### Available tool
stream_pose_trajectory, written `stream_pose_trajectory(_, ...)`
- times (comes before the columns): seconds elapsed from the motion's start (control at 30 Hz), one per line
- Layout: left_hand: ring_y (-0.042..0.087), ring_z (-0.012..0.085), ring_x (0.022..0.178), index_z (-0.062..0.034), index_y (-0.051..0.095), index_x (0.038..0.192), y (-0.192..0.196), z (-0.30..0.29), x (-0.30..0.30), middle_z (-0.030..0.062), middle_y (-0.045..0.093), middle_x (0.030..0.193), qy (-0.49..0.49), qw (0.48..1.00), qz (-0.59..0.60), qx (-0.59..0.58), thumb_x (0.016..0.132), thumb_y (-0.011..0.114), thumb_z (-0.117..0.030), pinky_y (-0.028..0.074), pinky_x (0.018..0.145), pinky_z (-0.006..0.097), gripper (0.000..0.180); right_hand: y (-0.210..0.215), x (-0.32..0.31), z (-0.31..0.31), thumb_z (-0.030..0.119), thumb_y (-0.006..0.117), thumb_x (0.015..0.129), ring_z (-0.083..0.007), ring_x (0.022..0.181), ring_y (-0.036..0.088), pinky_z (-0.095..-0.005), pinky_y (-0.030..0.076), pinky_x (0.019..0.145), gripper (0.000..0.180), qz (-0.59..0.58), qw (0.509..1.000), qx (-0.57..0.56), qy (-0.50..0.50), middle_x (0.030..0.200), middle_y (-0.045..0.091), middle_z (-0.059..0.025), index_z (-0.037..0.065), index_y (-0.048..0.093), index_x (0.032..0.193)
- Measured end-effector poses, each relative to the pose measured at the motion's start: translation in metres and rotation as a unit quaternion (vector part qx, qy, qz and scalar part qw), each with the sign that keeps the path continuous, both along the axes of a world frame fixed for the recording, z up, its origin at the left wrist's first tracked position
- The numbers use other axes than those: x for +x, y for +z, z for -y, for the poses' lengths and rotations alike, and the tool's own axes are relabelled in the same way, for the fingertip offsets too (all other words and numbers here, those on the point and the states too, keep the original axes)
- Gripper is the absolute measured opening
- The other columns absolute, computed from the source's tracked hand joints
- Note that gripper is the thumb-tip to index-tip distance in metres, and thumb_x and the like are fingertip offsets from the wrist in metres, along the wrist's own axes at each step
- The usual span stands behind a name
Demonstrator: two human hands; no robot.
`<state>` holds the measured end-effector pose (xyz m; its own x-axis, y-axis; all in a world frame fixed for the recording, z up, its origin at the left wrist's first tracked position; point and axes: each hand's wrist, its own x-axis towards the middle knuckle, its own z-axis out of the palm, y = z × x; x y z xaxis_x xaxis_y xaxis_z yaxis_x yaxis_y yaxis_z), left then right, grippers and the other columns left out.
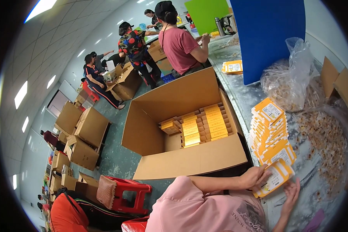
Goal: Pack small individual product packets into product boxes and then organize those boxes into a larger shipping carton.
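My left hand (256,178) grips a yellow-and-white folding carton (273,180) by its left side, its printed face turned up. Just right of the carton, my right hand (291,193) has its fingers apart and nothing in it. Beyond my hands, a long stack of flat yellow-and-white cartons (270,129) lies fanned along the table (241,101). To the left stands an open cardboard box (189,164), in which rows of yellow cartons (205,125) are packed.
Many small wrapped pieces (324,143) are heaped at the right, beside a clear plastic bag (292,79) of similar pieces. A blue panel (273,38) stands upright behind. A red stool (133,193) is at my left. Several people work farther off, one in a pink shirt (178,48).
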<state>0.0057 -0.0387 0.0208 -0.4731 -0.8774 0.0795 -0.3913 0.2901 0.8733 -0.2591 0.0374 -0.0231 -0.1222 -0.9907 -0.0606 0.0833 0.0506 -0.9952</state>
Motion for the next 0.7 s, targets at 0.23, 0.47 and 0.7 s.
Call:
stream_pose_trajectory(0.23,0.066,0.0446,0.09,-0.0059,0.019,0.15,-0.005,-0.029,-0.026,0.0317,0.063,0.101,-0.061,0.988,-0.06,0.126,0.105,0.038,-0.031,0.054,0.083,0.045,0.055,0.01,0.068,-0.017,0.023,0.033,0.105,-0.0318,0.141,0.033,-0.0402,0.035,0.11,0.058,-0.075,0.982,-0.118,-0.127,0.158,0.019,-0.0221,0.002,0.012,0.155)
stream_pose_trajectory(0.47,0.067,0.0402,0.09,-0.009,0.023,0.148,0.01,-0.026,-0.019,0.0279,0.063,0.106,-0.069,0.983,-0.097,0.14,0.105,0.038,-0.03,0.055,0.082,0.041,0.051,-0.023,0.062,-0.022,0.033,0.036,0.106,-0.0262,0.109,0.062,-0.0353,0.054,0.085,0.049,-0.03,0.989,-0.049,-0.136,0.13,0.053,-0.0218,-0.001,0.037,0.141)
stream_pose_trajectory(0.7,0.066,0.0383,0.086,-0.0003,0.054,0.117,0.005,-0.028,-0.026,0.0228,0.065,0.096,-0.028,0.998,-0.045,0.038,0.103,0.042,-0.034,0.052,0.077,0.042,0.038,-0.019,0.054,-0.036,0.036,0.04,0.105,-0.0233,0.098,0.065,-0.0327,0.055,0.079,0.047,0.01,0.986,-0.002,-0.165,0.112,0.063,-0.0187,-0.006,0.05,0.125)
